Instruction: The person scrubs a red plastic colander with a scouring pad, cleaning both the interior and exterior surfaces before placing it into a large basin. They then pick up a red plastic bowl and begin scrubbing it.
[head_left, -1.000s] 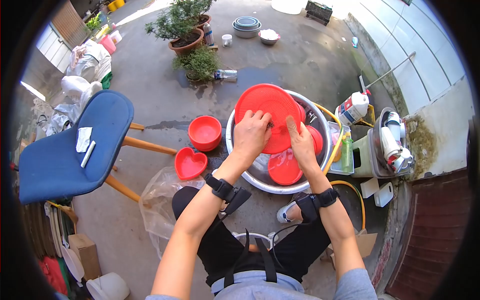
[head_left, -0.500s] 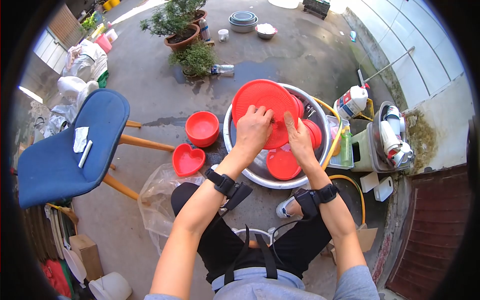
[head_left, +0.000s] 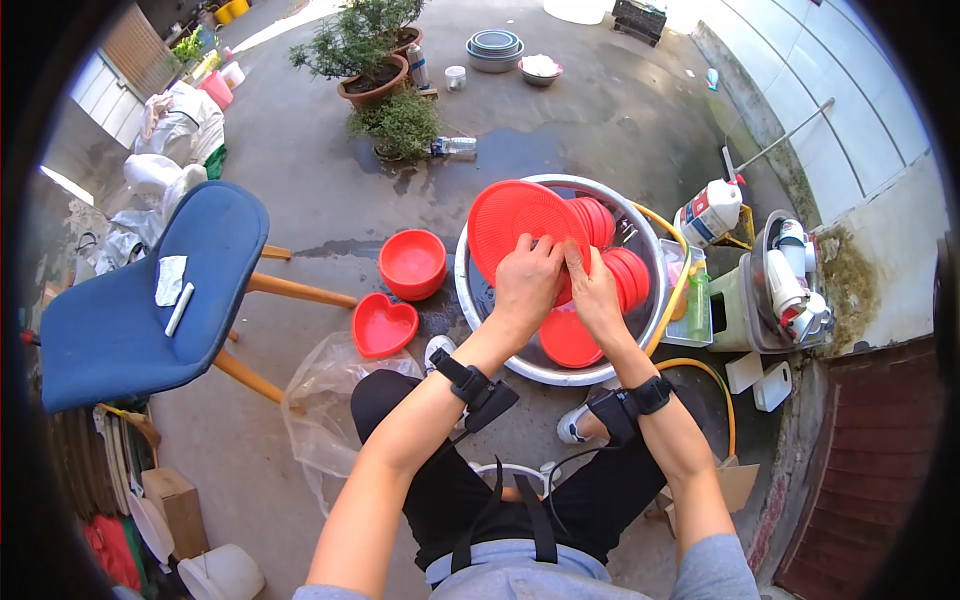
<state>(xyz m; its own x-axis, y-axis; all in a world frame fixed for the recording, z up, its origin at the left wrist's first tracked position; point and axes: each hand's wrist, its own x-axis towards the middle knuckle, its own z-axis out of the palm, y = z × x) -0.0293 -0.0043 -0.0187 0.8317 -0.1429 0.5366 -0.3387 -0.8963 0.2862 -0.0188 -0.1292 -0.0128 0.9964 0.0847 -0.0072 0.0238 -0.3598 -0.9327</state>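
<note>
A large round red ribbed plate [head_left: 515, 220] is held up over a metal basin [head_left: 463, 290]. My left hand [head_left: 530, 280] has its curled fingers on the plate's lower right part. Close beside it my right hand [head_left: 597, 298] grips the plate's right edge, its fingers near those of my left hand. Inside the basin lie stacked red dishes [head_left: 628, 275] at the right and a flat red piece [head_left: 570, 340] at the bottom. Red bowls [head_left: 412, 262] and a red heart-shaped dish [head_left: 385, 326] rest on the ground left of the basin.
A blue chair [head_left: 150, 320] stands at the left, with clear plastic [head_left: 320, 400] near its leg. A yellow hose [head_left: 725, 385] curves right of the basin. Farther right are a white jug [head_left: 710, 212] and a tub of items [head_left: 735, 305]. Potted plants [head_left: 375, 80] stand ahead.
Both hands have shifted slightly and drawn closer together on the plate. The plate has tilted and uncovers more of the stacked dishes. The whole view has moved a little.
</note>
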